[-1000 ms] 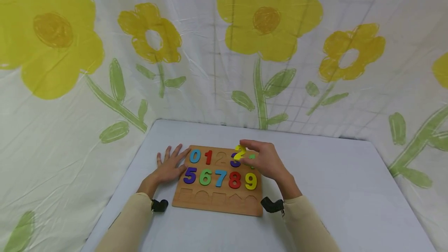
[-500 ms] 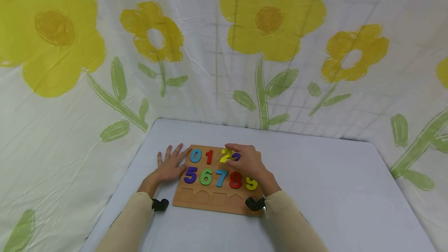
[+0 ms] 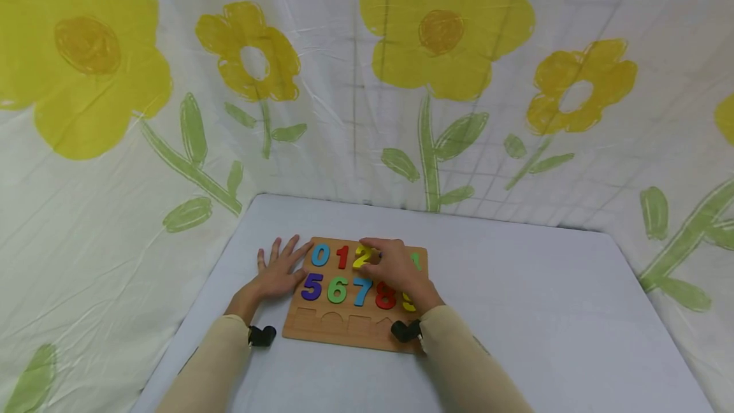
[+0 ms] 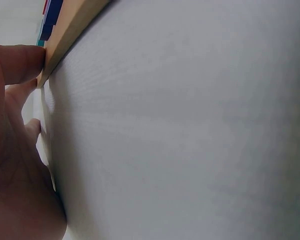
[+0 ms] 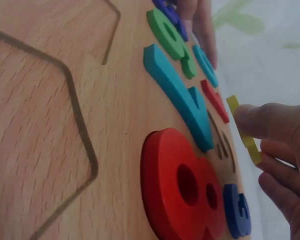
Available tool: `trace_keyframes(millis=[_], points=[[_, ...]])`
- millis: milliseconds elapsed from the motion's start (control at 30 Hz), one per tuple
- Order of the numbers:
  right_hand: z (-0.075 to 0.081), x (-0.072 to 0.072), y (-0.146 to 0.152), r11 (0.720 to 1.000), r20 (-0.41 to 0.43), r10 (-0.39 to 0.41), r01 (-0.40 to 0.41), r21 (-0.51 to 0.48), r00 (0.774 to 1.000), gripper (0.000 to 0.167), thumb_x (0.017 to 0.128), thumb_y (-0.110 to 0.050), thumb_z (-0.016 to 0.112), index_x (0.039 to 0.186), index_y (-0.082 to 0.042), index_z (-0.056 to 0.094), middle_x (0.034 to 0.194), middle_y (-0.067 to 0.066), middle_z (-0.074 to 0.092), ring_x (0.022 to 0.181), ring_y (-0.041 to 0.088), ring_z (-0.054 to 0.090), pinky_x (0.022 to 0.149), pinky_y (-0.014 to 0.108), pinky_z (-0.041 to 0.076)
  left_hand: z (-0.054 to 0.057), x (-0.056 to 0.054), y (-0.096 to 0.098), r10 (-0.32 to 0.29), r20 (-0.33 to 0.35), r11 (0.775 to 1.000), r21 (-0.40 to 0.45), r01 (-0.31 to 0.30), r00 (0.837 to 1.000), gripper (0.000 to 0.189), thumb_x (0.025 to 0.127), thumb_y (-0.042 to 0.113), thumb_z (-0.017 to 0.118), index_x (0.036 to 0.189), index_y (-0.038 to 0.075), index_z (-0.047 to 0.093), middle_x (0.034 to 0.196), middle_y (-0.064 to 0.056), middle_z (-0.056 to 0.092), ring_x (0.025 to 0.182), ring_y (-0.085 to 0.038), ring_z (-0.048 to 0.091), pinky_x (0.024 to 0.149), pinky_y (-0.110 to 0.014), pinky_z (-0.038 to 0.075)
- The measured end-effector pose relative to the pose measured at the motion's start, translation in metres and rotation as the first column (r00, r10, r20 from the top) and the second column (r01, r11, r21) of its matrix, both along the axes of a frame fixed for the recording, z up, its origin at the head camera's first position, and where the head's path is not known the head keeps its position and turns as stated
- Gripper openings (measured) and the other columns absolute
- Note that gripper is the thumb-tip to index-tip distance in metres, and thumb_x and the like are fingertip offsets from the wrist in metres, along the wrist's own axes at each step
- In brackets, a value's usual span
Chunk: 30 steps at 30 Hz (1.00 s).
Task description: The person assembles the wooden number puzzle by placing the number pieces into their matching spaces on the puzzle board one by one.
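Observation:
A wooden number puzzle board (image 3: 321, 331) lies on the table with coloured digits in two rows. My right hand (image 3: 395, 268) pinches the yellow number 2 (image 3: 361, 256) between thumb and fingers over the upper row, right of the red 1 (image 3: 342, 257). In the right wrist view the yellow 2 (image 5: 244, 131) stands a little off the board, close to its carved slot (image 5: 222, 142). The purple 3 is mostly hidden by my right hand in the head view. My left hand (image 3: 278, 276) lies with fingers spread, thumb and index finger touching the board's left edge (image 4: 72, 32).
Lower on the board sit the purple 5 (image 3: 312, 287), green 6 (image 3: 337, 290), blue 7 (image 3: 362, 291) and red 8 (image 3: 385, 296). A row of shallow shape outlines runs along its front. The white table (image 3: 545, 311) ends at a flower-printed curtain (image 3: 321, 145).
My right hand has carried the yellow 2 leftward and down, from over the 3 to the place beside the 1. My left hand stays put.

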State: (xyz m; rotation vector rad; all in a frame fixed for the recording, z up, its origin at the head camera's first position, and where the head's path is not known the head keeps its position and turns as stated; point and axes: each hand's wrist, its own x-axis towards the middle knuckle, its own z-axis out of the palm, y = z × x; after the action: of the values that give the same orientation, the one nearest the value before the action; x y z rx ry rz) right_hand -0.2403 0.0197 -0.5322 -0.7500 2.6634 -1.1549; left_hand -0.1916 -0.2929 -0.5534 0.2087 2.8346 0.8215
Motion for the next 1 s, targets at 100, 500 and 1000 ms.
trace_keyframes(millis=[100, 500, 1000], points=[[-0.004, -0.001, -0.002, 1.0, 0.002, 0.004, -0.005, 0.025, 1.0, 0.06, 0.096, -0.022, 0.086, 0.153, -0.013, 0.066, 0.14, 0.006, 0.076, 0.107, 0.022, 0.069, 0.098, 0.042, 0.062, 0.0, 0.0, 0.001, 0.001, 0.006, 1.0, 0.003, -0.001, 1.0, 0.067, 0.111, 0.026, 0.056, 0.173, 0.017, 0.033, 0.183, -0.023, 0.01, 0.165, -0.061, -0.01, 0.12, -0.084, -0.017], [-0.015, -0.004, -0.008, 0.994, -0.052, -0.001, 0.007, 0.113, 0.999, 0.058, 0.098, -0.022, 0.084, 0.152, -0.013, 0.066, 0.14, 0.005, 0.075, 0.115, 0.022, 0.069, 0.106, 0.043, 0.059, -0.002, 0.001, -0.002, -0.005, -0.022, 0.999, 0.038, 0.006, 1.0, 0.067, 0.109, 0.025, 0.057, 0.172, 0.017, 0.036, 0.182, -0.026, 0.012, 0.164, -0.062, -0.009, 0.12, -0.084, -0.018], [-0.014, -0.003, -0.012, 0.983, -0.084, -0.002, 0.018, 0.185, 0.996, 0.06, 0.098, -0.023, 0.084, 0.153, -0.012, 0.065, 0.132, 0.003, 0.078, 0.1, 0.017, 0.066, 0.095, 0.037, 0.06, -0.003, -0.001, -0.002, -0.001, 0.008, 1.0, -0.014, 0.001, 1.0, 0.067, 0.112, 0.03, 0.055, 0.174, 0.018, 0.032, 0.184, -0.022, 0.009, 0.165, -0.06, -0.01, 0.121, -0.084, -0.018]])
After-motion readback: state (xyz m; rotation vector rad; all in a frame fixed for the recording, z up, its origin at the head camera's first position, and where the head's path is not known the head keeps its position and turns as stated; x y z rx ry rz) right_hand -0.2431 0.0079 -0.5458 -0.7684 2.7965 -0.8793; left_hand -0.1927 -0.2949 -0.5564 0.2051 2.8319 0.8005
